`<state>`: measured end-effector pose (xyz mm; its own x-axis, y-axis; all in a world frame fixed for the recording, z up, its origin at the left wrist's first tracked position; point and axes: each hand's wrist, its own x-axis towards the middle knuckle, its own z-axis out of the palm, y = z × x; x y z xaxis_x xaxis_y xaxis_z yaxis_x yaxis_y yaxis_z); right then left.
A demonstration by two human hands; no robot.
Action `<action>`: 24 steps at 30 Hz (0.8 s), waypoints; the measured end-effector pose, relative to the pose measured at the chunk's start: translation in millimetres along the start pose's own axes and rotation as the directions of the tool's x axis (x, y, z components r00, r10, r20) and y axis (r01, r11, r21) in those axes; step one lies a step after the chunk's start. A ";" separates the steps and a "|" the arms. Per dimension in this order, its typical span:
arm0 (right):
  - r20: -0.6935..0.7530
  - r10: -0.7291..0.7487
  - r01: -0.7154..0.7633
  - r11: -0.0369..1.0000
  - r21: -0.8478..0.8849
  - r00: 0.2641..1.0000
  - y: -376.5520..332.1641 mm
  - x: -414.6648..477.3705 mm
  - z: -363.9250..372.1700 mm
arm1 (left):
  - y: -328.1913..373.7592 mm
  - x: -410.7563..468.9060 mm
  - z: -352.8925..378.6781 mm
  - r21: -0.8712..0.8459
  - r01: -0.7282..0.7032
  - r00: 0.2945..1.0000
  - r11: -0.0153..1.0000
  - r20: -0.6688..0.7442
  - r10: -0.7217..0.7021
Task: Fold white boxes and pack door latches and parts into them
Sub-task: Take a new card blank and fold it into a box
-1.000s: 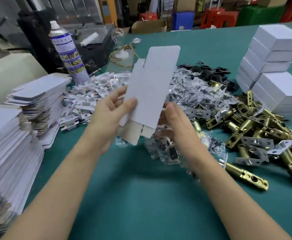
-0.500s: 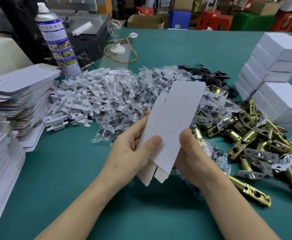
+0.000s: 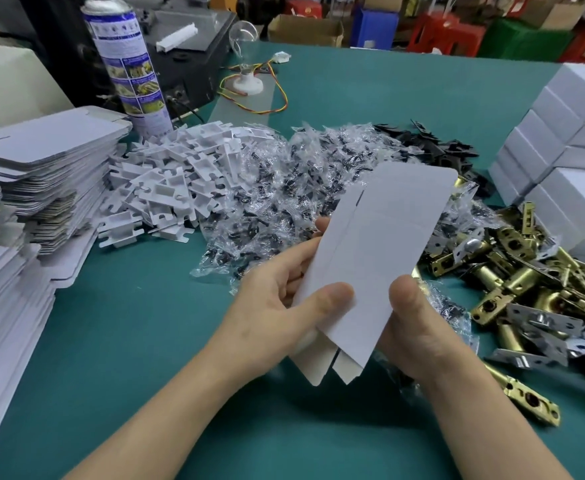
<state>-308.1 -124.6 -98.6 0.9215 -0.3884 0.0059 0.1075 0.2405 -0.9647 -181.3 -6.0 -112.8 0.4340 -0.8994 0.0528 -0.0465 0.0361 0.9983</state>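
Note:
A flat white box blank (image 3: 381,244) stands tilted above the green table (image 3: 145,358), its flaps pointing down toward me. My left hand (image 3: 277,306) grips its left edge, thumb on the front face. My right hand (image 3: 412,320) holds the right edge, thumb on the front and fingers hidden behind. Brass door latches (image 3: 526,282) lie heaped to the right. Clear bags of black screws (image 3: 284,202) and white plastic parts (image 3: 180,181) lie beyond the blank.
Stacks of flat box blanks (image 3: 34,174) fill the left side. Folded white boxes (image 3: 568,150) are stacked at the far right. A spray can (image 3: 128,64) stands at the back left. Black parts (image 3: 433,147) lie behind the screw bags.
Both hands brought the blank down and toward me from a raised position. It now sits lower, over the near edge of the screw bags, with both thumbs on its front.

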 end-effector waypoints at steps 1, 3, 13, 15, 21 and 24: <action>0.000 -0.018 0.018 1.000 0.004 1.000 0.2 0.3 -0.1 | 1.3 -0.4 0.3 0.002 0.000 1.000 1.000 0.012 0.000; -0.013 -0.065 0.065 0.998 -0.004 0.998 -0.1 1.4 -0.1 | 4.0 -1.0 1.0 0.018 -0.003 0.999 1.000 0.036 0.002; -0.130 -0.034 0.025 0.997 -0.069 0.991 -3.9 4.9 4.6 | 9.8 -4.9 -2.2 0.221 -0.032 0.998 0.975 0.065 0.018; -0.137 -0.071 0.059 0.994 -0.094 0.988 -3.2 4.1 5.0 | 12.4 -4.7 -3.2 0.228 -0.057 0.997 0.972 0.062 0.043; -0.170 -0.123 0.107 0.989 -0.100 0.978 -4.8 3.4 4.9 | 15.2 -3.2 -3.7 0.082 0.008 1.000 0.997 0.023 -0.010; -0.229 -0.120 0.093 0.988 -0.125 0.966 -4.3 4.1 5.6 | 13.8 -2.1 -3.6 -0.028 0.016 1.000 0.999 0.008 -0.016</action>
<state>-302.7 -122.2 -93.0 0.7915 -0.6081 0.0611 0.1456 0.0905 -0.9852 -179.7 -2.1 -99.1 0.4273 -0.9033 0.0368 -0.0146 0.0338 0.9993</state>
